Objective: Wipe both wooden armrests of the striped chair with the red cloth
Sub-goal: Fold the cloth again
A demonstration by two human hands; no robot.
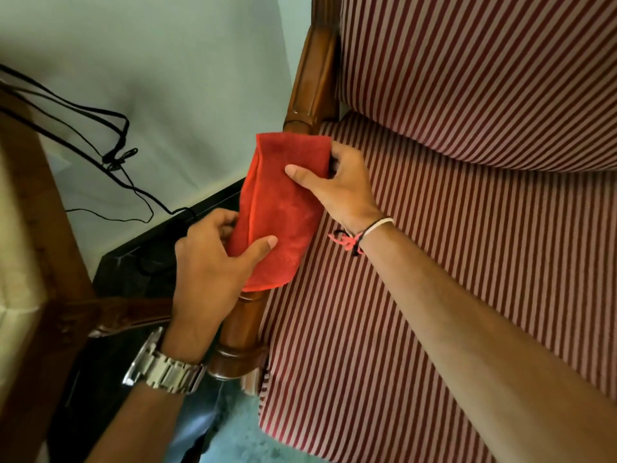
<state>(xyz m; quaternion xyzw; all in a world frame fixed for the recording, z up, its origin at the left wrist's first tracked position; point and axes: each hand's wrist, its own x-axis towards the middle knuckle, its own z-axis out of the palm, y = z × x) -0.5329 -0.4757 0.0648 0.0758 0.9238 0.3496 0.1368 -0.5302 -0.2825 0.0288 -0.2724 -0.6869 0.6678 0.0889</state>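
Observation:
A red cloth (283,202) lies draped over the middle of the striped chair's left wooden armrest (245,324), covering most of its length. My left hand (210,259), with a metal watch on the wrist, grips the cloth's near end, thumb on top. Gripping the far end is my right hand (337,185), thumb across the top and fingers on the seat side. The armrest's far post (315,71) rises beside the red-and-white striped backrest (467,78). Right of the cloth spreads the striped seat (384,312). The other armrest is out of view.
A pale wall (167,61) stands behind, with black cables (110,135) hanging along it. A black surface (133,262) sits low between the chair and a second piece of carved wooden furniture (43,212) with cream upholstery at the left edge.

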